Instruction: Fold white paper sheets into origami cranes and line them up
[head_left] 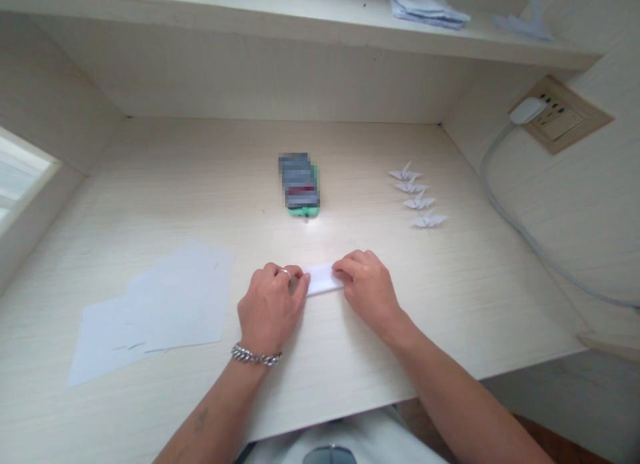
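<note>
A narrow folded strip of white paper (321, 279) lies on the desk between my two hands. My left hand (274, 304), with a ring and a chain bracelet, pinches the strip's left end between thumb and fingers. At the opposite end, my right hand (367, 284) grips the paper with thumb and fingertips pressed together. The parts of the paper under my fingers are hidden. Several small folded paper cranes (419, 201) stand in a row beyond my right hand.
Loose white paper sheets (175, 297) overlap at left. A phone in a green case (303, 211), its top blurred, lies centre back. A grey cable (520, 231) runs down from a wall socket (560, 114) at right. Folded papers (427, 9) rest on the shelf (250, 17).
</note>
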Demonstrator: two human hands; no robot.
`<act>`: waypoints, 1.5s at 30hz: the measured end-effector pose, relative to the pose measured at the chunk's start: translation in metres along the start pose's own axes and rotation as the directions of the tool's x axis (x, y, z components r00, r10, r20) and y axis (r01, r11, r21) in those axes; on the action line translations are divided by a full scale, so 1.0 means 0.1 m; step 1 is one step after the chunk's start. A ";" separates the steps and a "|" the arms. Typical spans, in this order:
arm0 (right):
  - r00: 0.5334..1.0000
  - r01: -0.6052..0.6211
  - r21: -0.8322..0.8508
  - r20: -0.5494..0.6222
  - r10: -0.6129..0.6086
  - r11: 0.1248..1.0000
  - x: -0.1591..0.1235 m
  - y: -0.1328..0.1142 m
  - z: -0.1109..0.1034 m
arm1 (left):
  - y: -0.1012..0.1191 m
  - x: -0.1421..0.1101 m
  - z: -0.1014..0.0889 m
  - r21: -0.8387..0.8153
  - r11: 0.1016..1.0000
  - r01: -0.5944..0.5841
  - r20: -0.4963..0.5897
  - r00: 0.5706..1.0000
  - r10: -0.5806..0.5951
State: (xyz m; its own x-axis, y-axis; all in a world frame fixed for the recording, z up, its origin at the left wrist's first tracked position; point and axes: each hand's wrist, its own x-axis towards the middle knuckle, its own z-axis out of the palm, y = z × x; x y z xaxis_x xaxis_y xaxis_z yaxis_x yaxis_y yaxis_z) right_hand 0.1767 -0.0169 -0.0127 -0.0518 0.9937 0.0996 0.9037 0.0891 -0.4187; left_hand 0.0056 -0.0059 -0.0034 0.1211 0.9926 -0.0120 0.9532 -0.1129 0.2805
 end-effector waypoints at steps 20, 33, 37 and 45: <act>0.950 0.313 -0.086 0.040 -0.311 0.946 -0.45 -0.17 0.21 | -0.08 -0.36 0.17 -0.126 0.893 -0.432 -0.215 0.891 0.401; 0.961 0.274 -0.178 0.099 -0.260 0.945 -0.56 0.21 0.01 | 0.08 -0.61 0.20 0.083 0.930 -0.357 -0.030 0.932 0.360; 0.974 0.224 -0.238 0.086 -0.209 0.945 -0.62 0.34 -0.07 | 0.10 -0.61 0.18 0.096 0.929 -0.357 -0.033 0.932 0.361; 0.933 0.357 -0.052 -0.014 -0.359 0.932 -0.63 -0.02 0.17 | 0.09 -0.61 0.22 0.103 0.919 -0.380 -0.065 0.920 0.387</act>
State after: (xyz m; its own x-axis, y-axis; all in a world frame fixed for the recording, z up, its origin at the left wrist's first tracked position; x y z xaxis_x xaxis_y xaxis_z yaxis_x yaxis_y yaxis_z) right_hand 0.1712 -0.0786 -0.0331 -0.3666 0.8946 0.2555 0.8464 0.4347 -0.3076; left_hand 0.0124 -0.0687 -0.0213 0.4622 0.8722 0.1601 0.8589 -0.4852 0.1639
